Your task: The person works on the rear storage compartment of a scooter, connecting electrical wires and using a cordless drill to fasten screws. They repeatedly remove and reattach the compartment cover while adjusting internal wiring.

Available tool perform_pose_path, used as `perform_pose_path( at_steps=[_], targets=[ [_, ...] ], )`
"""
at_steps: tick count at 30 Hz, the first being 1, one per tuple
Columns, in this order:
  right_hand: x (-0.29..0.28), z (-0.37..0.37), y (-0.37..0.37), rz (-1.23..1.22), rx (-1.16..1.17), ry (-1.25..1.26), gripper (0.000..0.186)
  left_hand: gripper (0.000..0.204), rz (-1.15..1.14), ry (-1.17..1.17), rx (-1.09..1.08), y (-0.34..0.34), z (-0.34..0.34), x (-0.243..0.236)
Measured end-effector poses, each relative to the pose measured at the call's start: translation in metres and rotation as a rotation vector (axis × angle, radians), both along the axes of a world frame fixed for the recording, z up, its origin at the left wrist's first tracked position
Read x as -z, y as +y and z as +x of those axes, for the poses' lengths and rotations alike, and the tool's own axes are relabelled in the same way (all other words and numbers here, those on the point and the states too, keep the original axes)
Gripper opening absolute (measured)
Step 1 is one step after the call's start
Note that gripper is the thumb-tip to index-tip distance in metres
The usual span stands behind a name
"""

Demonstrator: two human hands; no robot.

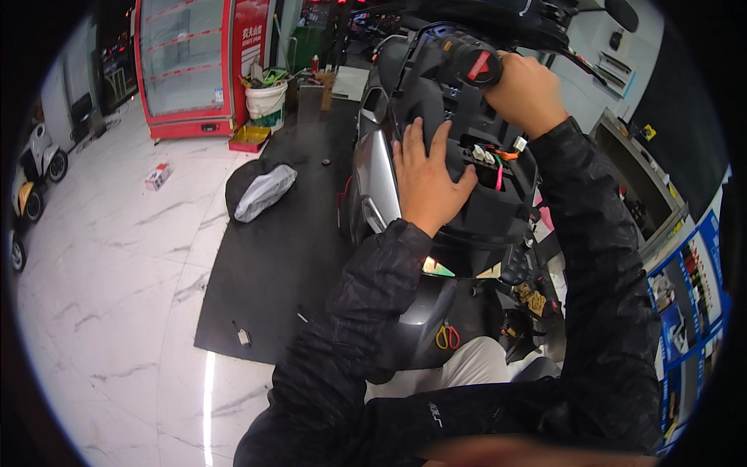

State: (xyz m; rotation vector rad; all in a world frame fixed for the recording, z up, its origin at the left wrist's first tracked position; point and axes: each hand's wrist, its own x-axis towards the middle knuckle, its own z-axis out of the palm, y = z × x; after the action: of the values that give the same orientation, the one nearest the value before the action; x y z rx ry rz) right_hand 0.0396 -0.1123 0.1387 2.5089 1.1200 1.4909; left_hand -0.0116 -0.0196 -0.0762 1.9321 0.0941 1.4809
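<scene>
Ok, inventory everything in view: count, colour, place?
motor scooter: 1, black-silver, centre
power tool: 1, black, upper centre
connectors: several, white-orange, on scooter
scissors: 1, yellow-red handles, lower centre
mat: 1, black, under scooter
bundle: 1, black-white, on mat
display fridge: 1, red, upper left
bucket: 1, white, beside fridge
tray: 1, yellow-red, near bucket
small box: 1, white-red, left
parked scooters: at least 2, white, yellow, left edge
rack: 1, blue, right edge
left hand: 1, bare, spread on scooter
right hand: 1, bare, holding power tool
sleeves: 2, black, foreground
</scene>
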Motion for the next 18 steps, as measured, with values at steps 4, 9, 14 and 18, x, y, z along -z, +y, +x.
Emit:
perform_pose_path(
  at_steps=[4, 9, 14, 18],
  targets=[
    [-0.015, -0.012, 0.003, -0.045, 0.025, 0.086, 0.031, 0.082, -0.007, -0.021, -0.002, 0.001, 0.000, 0.002],
    [-0.022, -0.015, 0.006, -0.066, 0.104, 0.042, 0.036, 0.082, -0.027, -0.034, 0.007, 0.000, -0.003, 0.003],
    [-0.026, -0.010, 0.008, -0.027, 0.089, 0.105, 0.037, 0.082, -0.032, -0.052, 0.007, 0.001, -0.003, 0.002],
    [-0.028, -0.007, 0.008, -0.042, 0.124, 0.133, 0.039, 0.082, -0.035, -0.048, 0.013, 0.000, -0.002, 0.002]
  ],
)
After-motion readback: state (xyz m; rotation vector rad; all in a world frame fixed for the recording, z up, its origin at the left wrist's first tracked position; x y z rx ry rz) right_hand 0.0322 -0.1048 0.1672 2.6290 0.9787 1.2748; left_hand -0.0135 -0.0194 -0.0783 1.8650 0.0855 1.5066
